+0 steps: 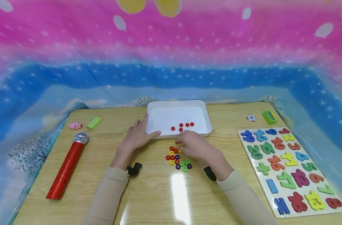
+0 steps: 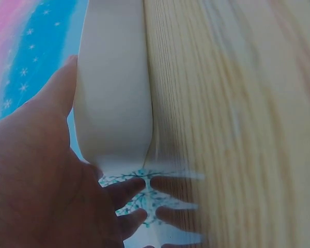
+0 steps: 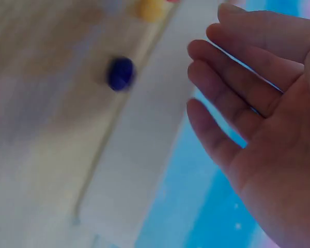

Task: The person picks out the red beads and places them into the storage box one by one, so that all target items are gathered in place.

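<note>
My left hand (image 1: 137,134) is at the left front corner of a white tray (image 1: 173,114), fingers spread along its side and thumb at the front wall. In the left wrist view that hand (image 2: 36,155) lies against the tray's outer wall (image 2: 113,77). Several small red rings (image 1: 187,125) lie inside the tray. My right hand (image 1: 194,145) hovers over its front edge, fingers gently bent. In the right wrist view nothing shows between the fingers (image 3: 232,98). Below the tray lies a loose group of red, yellow, green and purple-blue rings (image 1: 172,157).
A red microphone (image 1: 66,168), a pink pig (image 1: 75,125) and a green block (image 1: 94,123) lie at the left. To the right are a number puzzle board (image 1: 258,184), a poker chip (image 1: 251,117) and a green striped block (image 1: 269,117). A patterned cloth (image 1: 171,47) rises behind the table.
</note>
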### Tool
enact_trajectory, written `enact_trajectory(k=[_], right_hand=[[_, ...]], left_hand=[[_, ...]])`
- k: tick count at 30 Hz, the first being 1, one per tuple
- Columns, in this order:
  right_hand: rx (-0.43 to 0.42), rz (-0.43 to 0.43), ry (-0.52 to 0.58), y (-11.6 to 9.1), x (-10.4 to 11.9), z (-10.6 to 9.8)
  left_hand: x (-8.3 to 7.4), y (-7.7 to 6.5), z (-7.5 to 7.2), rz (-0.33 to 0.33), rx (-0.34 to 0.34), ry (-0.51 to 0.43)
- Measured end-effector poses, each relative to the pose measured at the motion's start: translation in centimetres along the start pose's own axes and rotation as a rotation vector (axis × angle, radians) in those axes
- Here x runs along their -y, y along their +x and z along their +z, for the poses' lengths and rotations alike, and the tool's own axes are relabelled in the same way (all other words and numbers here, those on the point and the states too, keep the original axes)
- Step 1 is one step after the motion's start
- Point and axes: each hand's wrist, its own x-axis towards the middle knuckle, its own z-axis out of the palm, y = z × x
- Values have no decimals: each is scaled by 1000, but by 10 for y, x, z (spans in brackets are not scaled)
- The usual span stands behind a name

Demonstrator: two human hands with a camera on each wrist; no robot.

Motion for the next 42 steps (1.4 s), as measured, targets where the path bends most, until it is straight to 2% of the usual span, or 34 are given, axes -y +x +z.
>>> enact_trajectory(k=[6,16,20,25,30,33,37,42], right_hand=[[32,5,-81,3,4,15],[-16,-46,-177,9,3,26],[-31,-68,-196,10,4,24],[-89,-88,-121,7,6,7],[-176,7,-16,15,-5,-8],[-190,90,27,23,-20,-10],[-166,191,77,32,-41,-7],[-106,260,141,37,-60,-5]], left_hand=[[0,-1,1,-1,13,-3],[-1,0,0,6,15,-13],[0,0,0,5,7,-8],[0,0,0,0,18,-12],[0,0,0,0,5,0],[1,0,-1,-3,5,4],[2,0,-2,-8,6,5],[-1,-1,-2,-2,0,21]])
